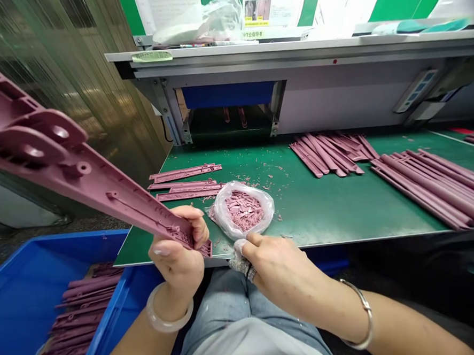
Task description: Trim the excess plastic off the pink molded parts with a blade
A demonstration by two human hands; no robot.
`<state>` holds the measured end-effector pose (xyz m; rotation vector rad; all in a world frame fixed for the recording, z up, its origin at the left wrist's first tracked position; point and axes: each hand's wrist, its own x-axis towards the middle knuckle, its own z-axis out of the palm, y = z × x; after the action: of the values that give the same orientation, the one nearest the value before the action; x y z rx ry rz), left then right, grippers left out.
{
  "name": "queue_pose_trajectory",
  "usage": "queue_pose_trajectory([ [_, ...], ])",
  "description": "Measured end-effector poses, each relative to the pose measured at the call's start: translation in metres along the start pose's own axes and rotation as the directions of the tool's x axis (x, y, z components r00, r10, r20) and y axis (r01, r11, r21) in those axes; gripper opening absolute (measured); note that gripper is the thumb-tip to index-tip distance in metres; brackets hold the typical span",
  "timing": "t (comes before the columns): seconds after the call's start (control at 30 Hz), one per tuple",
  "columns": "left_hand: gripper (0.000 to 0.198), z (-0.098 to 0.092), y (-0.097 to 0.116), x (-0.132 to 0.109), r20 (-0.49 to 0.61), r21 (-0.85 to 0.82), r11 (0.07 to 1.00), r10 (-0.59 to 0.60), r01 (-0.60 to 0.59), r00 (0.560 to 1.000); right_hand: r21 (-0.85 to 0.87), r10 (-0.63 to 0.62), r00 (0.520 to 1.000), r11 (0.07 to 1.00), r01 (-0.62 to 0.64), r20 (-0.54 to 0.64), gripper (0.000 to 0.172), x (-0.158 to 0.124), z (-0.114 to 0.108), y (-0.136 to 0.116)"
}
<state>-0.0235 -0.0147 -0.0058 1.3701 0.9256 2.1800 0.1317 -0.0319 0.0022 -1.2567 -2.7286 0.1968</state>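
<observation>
My left hand point(182, 249) is wrapped round the near end of a long mauve plastic strip point(127, 200), moulded with ribs, bosses and two rounded lugs. The strip slants up past the left edge of the view. My right hand point(274, 263) is curled closed at the table's front edge, beside a clear plastic bag point(264, 192). Grey knitted fabric point(240, 260) covers some of its fingertips; whatever those fingers hold is hidden. Mauve scraps point(243, 210) fill the opened bag. Several similar strips point(188, 185) lie left of the bag, among loose shavings.
Mauve strips lie in a loose pile point(330, 154) and a neater stack point(433, 184) on the green table point(355, 206). At lower left, a blue bin point(22, 271) holds more strips. A metal shelf point(268, 53) crosses above the table, over a chute opening point(228, 121).
</observation>
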Motion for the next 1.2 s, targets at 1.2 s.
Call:
queue_pose_trajectory([
  [1.2, 0.074, -0.017, 0.016, -0.026, 0.439, 0.188, 0.556, -0.785, 0.81, 0.437, 0.188, 0.129, 0.656, 0.982, 0.021, -0.743, 0.047, 0.019, -0.017, 0.063],
])
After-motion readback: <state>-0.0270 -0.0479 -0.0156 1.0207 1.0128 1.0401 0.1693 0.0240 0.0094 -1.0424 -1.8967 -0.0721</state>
